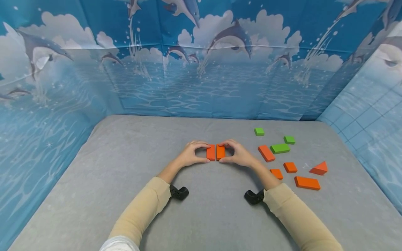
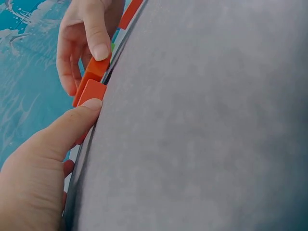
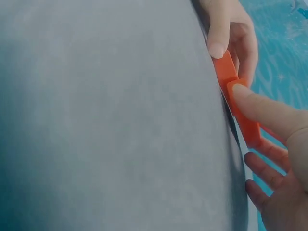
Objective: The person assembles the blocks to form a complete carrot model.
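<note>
Two orange-red rectangular blocks lie side by side near the middle of the grey table, a thin gap between them in the head view. My left hand [image 1: 190, 154] pinches the left block [image 1: 210, 153] between thumb and fingers. The right block [image 1: 221, 152], a slightly brighter orange, is pinched by my right hand [image 1: 239, 154] from its right side. In the left wrist view my left thumb presses the end of the left block [image 2: 92, 92]. The right wrist view shows my right thumb on the end of the right block [image 3: 244, 115].
To the right lie green blocks [image 1: 280, 149], a red-orange block [image 1: 266, 153], small orange blocks [image 1: 290, 167], a long orange block [image 1: 307, 183] and an orange triangular block [image 1: 319, 168]. A dolphin-printed curtain [image 1: 201, 90] borders the grey table [image 1: 125, 146].
</note>
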A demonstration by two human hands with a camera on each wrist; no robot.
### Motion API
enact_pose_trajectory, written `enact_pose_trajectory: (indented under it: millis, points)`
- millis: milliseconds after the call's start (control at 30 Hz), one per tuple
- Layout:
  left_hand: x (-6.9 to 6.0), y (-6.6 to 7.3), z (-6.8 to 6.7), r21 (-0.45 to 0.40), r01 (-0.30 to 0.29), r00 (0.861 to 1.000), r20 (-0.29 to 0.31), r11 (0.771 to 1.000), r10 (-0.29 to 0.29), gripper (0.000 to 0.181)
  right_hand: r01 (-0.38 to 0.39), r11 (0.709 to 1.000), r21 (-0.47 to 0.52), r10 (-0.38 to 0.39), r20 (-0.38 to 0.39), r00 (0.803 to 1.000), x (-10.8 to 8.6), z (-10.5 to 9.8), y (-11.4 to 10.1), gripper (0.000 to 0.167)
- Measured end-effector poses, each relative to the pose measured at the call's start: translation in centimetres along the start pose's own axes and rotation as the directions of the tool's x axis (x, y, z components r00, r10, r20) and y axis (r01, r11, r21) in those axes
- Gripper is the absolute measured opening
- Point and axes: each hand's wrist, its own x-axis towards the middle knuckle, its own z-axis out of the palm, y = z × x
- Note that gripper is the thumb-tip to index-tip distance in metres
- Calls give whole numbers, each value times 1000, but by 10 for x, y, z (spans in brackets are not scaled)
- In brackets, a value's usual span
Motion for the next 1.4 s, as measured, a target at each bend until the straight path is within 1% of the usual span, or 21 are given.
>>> enact_pose_trajectory:
  millis: [100,200,300,433,500,600,733,833,900,967,1067,1200,1300,1400]
  points:
    - [0,0,0,9,2,1000,-6,1000,-2,51,-1,1000,14,1,-7,1000,-1,1,-8,55]
    - [0,1,0,16,3,1000,-6,1000,-3,52,-3,999,37,3,-2,1000,-4,-1,-23,54]
    - [0,2,0,20,13,1000,-1,1000,-13,52,-12,999,39,12,13,1000,-6,-3,-38,53]
    - [0,1,0,19,18,1000,-1,1000,-18,51,-27,999,31,26,25,999,-6,-3,-44,52]
    - [0,0,0,19,17,1000,0,1000,-17,51,-33,998,48,32,22,999,-4,-3,-41,53]
    - [0,0,1,19,18,1000,0,1000,-18,51,-28,999,46,27,18,999,-1,1,-21,55]
    - [0,1,0,22,23,1000,0,999,-23,52,-18,1000,7,18,23,1000,4,6,2,58]
    - [0,1,0,28,22,1000,2,999,-22,52,-10,1000,9,9,32,999,4,5,3,59]
    - [0,1,0,29,19,1000,4,999,-19,52,-4,1000,30,3,38,999,3,2,3,59]
    - [0,1,0,30,19,1000,5,999,-19,52,-4,998,58,2,37,999,1,-3,3,60]
    - [0,1,0,26,15,1000,4,1000,-15,53,-25,996,85,23,30,999,-5,-18,3,60]
    - [-1,1,0,28,8,1000,3,1000,-8,53,-54,995,80,54,13,998,-18,-44,6,58]
    - [-1,0,0,30,11,1000,5,999,-11,53,-78,994,73,78,7,997,-30,-64,15,57]
    - [-1,0,0,33,10,1000,6,999,-10,53,-121,991,60,121,18,993,-44,-82,25,56]
